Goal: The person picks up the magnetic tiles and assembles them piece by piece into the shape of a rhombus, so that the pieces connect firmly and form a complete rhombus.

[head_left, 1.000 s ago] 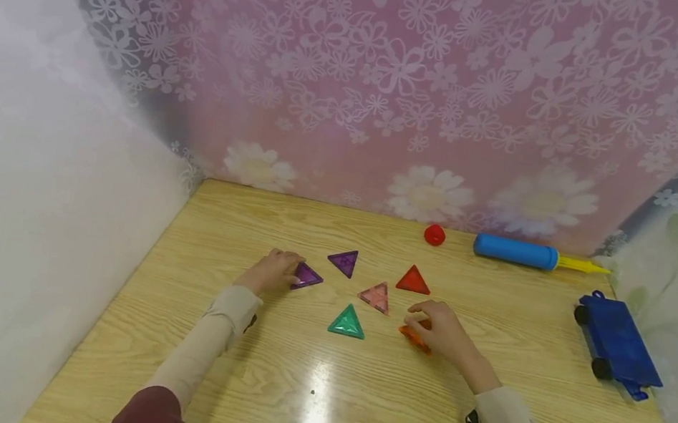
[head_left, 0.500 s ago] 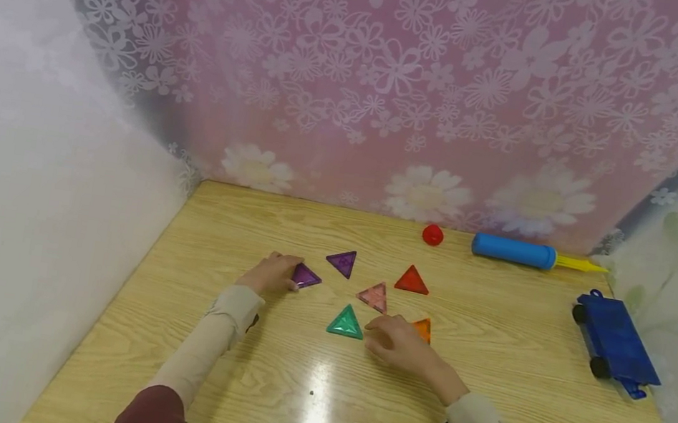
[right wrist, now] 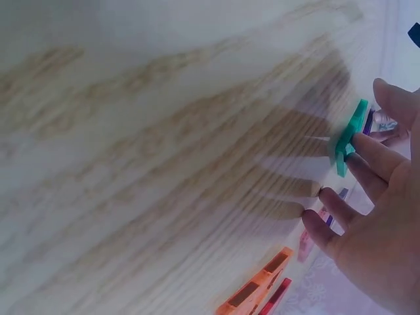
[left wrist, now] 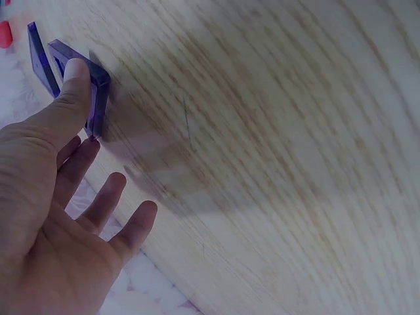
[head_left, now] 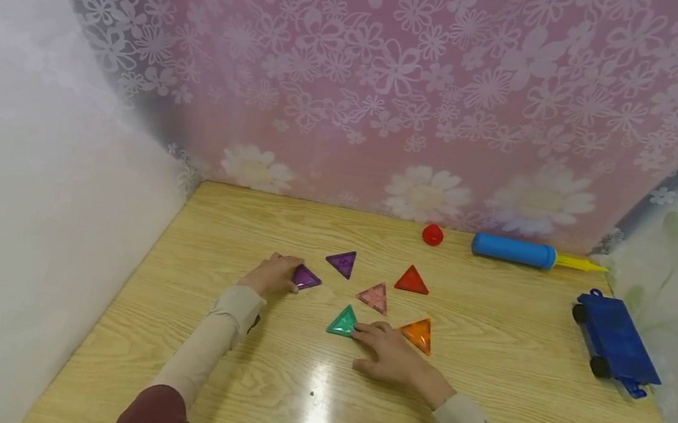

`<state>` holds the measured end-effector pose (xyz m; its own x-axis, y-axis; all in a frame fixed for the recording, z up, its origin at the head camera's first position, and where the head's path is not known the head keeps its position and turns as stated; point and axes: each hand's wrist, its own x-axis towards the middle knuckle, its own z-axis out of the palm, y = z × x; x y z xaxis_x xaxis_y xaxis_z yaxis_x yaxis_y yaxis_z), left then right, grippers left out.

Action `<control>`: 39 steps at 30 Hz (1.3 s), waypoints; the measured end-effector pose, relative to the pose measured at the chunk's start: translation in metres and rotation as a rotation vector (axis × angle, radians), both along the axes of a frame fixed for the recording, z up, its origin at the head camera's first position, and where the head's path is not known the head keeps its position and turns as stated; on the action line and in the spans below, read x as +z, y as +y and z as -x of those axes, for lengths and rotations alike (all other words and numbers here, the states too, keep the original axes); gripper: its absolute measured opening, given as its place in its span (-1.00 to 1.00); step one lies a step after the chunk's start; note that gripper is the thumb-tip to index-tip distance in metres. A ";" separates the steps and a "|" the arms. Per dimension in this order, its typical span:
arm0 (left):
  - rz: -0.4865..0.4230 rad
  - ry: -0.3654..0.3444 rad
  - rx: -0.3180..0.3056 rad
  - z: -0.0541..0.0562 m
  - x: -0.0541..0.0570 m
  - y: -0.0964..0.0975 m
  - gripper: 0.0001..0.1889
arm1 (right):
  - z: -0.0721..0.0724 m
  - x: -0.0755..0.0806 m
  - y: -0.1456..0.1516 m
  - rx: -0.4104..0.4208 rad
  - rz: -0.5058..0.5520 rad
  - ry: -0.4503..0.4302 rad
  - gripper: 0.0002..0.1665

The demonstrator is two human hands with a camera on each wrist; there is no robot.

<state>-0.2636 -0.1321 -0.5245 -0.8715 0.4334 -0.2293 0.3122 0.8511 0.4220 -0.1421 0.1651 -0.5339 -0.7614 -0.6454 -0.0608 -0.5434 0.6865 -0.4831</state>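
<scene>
The left hand [head_left: 271, 274] pinches one purple triangular tile [head_left: 306, 278] between its thumb and fingers. The right hand [head_left: 391, 356], thumb apart, touches with extended fingers the green triangular tile [head_left: 341, 321]. This green tile lies between the hands, nearer to the right one, its apex pointing toward the flowered backdrop [head_left: 355, 98]. Beyond it lies the pink triangular tile [head_left: 375, 297].

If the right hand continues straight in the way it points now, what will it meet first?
Most likely the green triangular tile; the right hand seems to be touching its side.
</scene>
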 end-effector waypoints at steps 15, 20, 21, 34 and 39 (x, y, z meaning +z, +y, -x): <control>-0.043 0.024 0.019 -0.018 -0.008 0.008 -0.31 | 0.003 -0.003 0.005 -0.020 0.096 -0.031 -0.61; -0.006 0.008 0.030 -0.024 -0.009 0.012 -0.36 | 0.009 0.000 0.000 -0.055 0.143 -0.066 -0.52; 0.000 0.004 0.032 -0.025 -0.009 0.012 -0.37 | 0.011 0.001 -0.001 -0.068 0.149 -0.080 -0.47; 0.023 -0.005 -0.011 -0.023 -0.013 0.011 -0.25 | 0.036 -0.001 -0.008 -0.102 0.098 -0.098 -0.19; -0.039 -0.020 -0.005 -0.024 -0.015 0.009 -0.26 | 0.040 -0.004 -0.008 -0.101 0.096 -0.087 -0.22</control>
<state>-0.2395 -0.1235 -0.5392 -0.8647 0.4466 -0.2299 0.3074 0.8325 0.4609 -0.1824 0.1571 -0.5379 -0.8175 -0.5715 -0.0710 -0.4269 0.6841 -0.5914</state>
